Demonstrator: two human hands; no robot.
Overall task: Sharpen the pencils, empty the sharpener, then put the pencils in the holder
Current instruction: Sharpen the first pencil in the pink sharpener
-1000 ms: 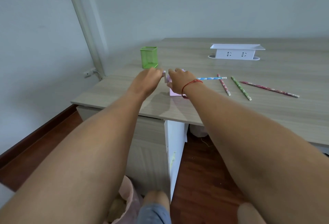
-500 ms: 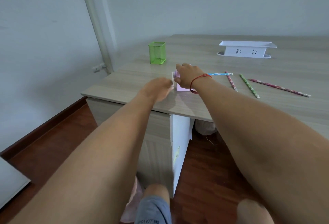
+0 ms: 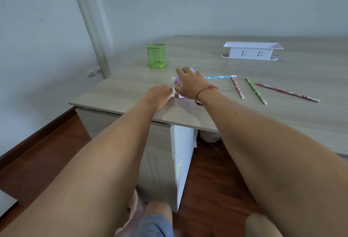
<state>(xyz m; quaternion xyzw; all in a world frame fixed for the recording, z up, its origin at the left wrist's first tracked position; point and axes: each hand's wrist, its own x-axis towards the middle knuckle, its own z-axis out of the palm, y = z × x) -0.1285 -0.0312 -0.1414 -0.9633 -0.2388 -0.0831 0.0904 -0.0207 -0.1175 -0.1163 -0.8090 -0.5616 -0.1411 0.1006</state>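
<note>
Both hands are at the near left part of the tabletop [image 3: 122, 90].

Right hand [image 3: 190, 84]: set over the top of the lilac sharpener [image 3: 177, 82], fingers curled down round its body, gripping it against the tabletop. Most of the sharpener is hidden under this hand. A red string bracelet [image 3: 205, 90] sits on the wrist.

Left hand [image 3: 160, 96]: just left of the sharpener, fingertips closed on the small white crank [image 3: 173, 90] at the sharpener's left end. The grip appears to be a pinch, though the fingers hide most of the crank.

Blue pencil [image 3: 219, 77]: lies level, pointing left, its left end hidden behind the right hand at the sharpener; whether the tip is seated inside cannot be told.

Three further pencils lie loose on the tabletop to the right, none touching another: a pink patterned pencil [image 3: 237, 88], a green pencil [image 3: 256, 90] and a long red patterned pencil [image 3: 287, 92].

Green mesh holder [image 3: 156, 55]: upright, behind and left of the sharpener, apart from both hands.

White socket box [image 3: 252, 50]: at the far side of the tabletop, well apart from the pencils.
</note>
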